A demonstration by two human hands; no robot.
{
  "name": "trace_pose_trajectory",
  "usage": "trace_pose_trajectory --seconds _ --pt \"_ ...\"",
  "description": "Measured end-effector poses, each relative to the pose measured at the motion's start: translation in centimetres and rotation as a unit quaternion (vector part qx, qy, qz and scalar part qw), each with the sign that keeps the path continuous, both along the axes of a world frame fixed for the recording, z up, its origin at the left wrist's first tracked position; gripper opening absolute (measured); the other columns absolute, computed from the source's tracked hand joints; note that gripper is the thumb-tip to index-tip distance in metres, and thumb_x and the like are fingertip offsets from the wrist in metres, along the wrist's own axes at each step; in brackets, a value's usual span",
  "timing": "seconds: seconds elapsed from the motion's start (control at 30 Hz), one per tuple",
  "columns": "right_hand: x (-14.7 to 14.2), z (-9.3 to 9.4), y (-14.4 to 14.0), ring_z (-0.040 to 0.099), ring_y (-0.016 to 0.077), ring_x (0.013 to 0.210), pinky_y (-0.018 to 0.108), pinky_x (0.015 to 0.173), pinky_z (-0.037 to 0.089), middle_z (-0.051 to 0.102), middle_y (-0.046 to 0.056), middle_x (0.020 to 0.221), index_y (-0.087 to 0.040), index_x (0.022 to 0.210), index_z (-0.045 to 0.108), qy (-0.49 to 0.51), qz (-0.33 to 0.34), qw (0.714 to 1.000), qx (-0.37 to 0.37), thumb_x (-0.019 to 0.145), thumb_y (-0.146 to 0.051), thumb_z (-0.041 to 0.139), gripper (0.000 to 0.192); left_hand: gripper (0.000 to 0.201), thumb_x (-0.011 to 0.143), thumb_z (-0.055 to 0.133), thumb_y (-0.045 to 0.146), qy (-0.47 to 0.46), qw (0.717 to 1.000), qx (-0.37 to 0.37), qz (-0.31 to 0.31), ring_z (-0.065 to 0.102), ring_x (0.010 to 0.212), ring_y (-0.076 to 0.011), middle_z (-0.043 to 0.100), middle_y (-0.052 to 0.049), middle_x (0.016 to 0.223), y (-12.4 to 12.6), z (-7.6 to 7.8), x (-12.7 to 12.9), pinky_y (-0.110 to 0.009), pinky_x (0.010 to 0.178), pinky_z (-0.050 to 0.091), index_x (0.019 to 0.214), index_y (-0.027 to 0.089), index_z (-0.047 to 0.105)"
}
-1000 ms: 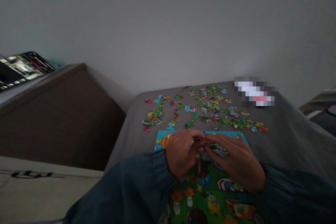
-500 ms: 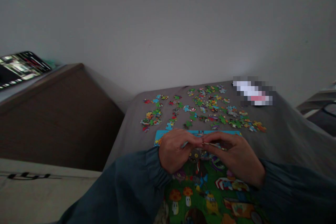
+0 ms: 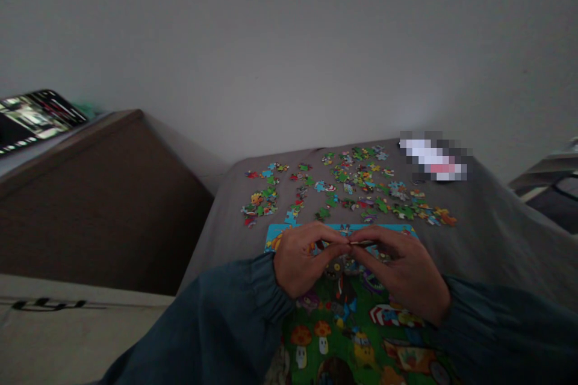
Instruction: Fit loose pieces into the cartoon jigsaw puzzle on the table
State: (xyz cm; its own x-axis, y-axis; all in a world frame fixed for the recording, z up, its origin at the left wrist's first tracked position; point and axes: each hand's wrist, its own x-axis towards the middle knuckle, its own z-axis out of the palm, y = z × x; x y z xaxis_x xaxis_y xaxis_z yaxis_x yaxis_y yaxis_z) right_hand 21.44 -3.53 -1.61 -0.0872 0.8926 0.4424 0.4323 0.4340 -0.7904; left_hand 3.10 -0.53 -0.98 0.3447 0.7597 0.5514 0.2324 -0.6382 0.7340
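Observation:
My left hand (image 3: 303, 260) and my right hand (image 3: 401, 271) meet fingertip to fingertip above a colourful puzzle board (image 3: 356, 325) with mushrooms and cartoon figures. Between the fingertips sits a small puzzle piece (image 3: 356, 243), pinched from both sides and seen edge-on. Both arms wear dark teal sleeves. Several loose puzzle pieces (image 3: 356, 189) lie scattered on the grey cloth beyond the board, with a separate small cluster (image 3: 261, 201) at the left.
The grey cloth-covered surface (image 3: 478, 228) backs onto a pale wall. A blurred white and pink object (image 3: 433, 159) lies at its far right corner. A brown panel (image 3: 103, 192) stands to the left, with a phone screen (image 3: 34, 117) above it.
Both hands rose slightly off the board and stayed joined at the fingertips; the piece between them now lies flatter. The view shifted a little.

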Motion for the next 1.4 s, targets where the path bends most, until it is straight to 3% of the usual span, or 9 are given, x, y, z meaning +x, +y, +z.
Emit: trace_pose_trajectory --seconds 0.37,0.53,0.8,1.0,1.17,1.4 --pt "0.03 0.05 -0.05 0.075 0.0182 0.074 0.027 0.071 0.061 0.078 0.001 0.083 -0.023 0.087 0.075 -0.016 -0.007 1.0 -0.001 0.086 -0.027 0.068 0.008 0.011 0.087 0.074 0.031 0.005 0.999 -0.001 0.039 0.073 0.067 -0.0168 0.078 -0.004 0.078 -0.49 -0.42 -0.05 -0.027 0.066 0.058 0.083 0.02 0.076" --pt "0.11 0.35 -0.04 0.075 0.0169 0.072 0.025 0.068 0.061 0.078 0.0 0.082 -0.024 0.087 0.074 -0.02 0.009 0.999 -0.024 0.087 -0.027 0.067 0.008 0.008 0.088 0.071 0.028 0.01 1.0 0.018 0.021 0.075 0.073 -0.0169 0.079 -0.003 0.081 -0.54 -0.51 -0.27 -0.027 0.072 0.058 0.084 0.021 0.075" --pt "0.46 -0.57 0.04 0.075 0.0183 0.079 0.029 0.073 0.059 0.078 0.001 0.09 -0.023 0.099 0.072 -0.124 -0.024 0.988 0.091 0.092 -0.028 0.064 0.012 0.002 0.083 0.077 0.022 0.04 0.998 -0.028 0.041 0.07 0.06 -0.0121 0.078 0.002 0.074 -0.36 -0.45 0.01 -0.021 0.058 0.052 0.083 0.021 0.075" --pt "0.75 -0.36 0.25 0.073 0.0171 0.078 0.028 0.071 0.056 0.076 0.002 0.086 -0.02 0.097 0.07 -0.165 -0.01 0.975 0.15 0.095 -0.026 0.062 0.01 0.005 0.084 0.076 0.025 0.056 0.997 -0.039 0.038 0.07 0.061 -0.0121 0.078 0.003 0.075 -0.29 -0.13 -0.11 -0.022 0.059 0.052 0.083 0.021 0.076" --pt "0.85 -0.18 0.3 0.072 0.0167 0.077 0.027 0.072 0.055 0.076 0.002 0.085 -0.02 0.098 0.069 -0.19 0.0 0.963 0.19 0.095 -0.02 0.062 0.008 0.009 0.086 0.075 0.031 0.101 0.994 -0.005 0.05 0.071 0.066 -0.0136 0.078 0.003 0.075 -0.09 -0.35 -0.34 -0.023 0.063 0.053 0.086 0.022 0.077" --pt "0.92 -0.08 0.09 0.073 0.018 0.079 0.029 0.072 0.057 0.076 0.003 0.089 -0.018 0.103 0.07 -0.208 0.011 0.958 0.199 0.095 -0.016 0.061 0.013 0.013 0.089 0.072 0.035 0.09 0.994 0.003 0.055 0.072 0.071 -0.0152 0.079 0.001 0.08 -0.15 -0.72 -0.34 -0.024 0.069 0.054 0.088 0.023 0.078"
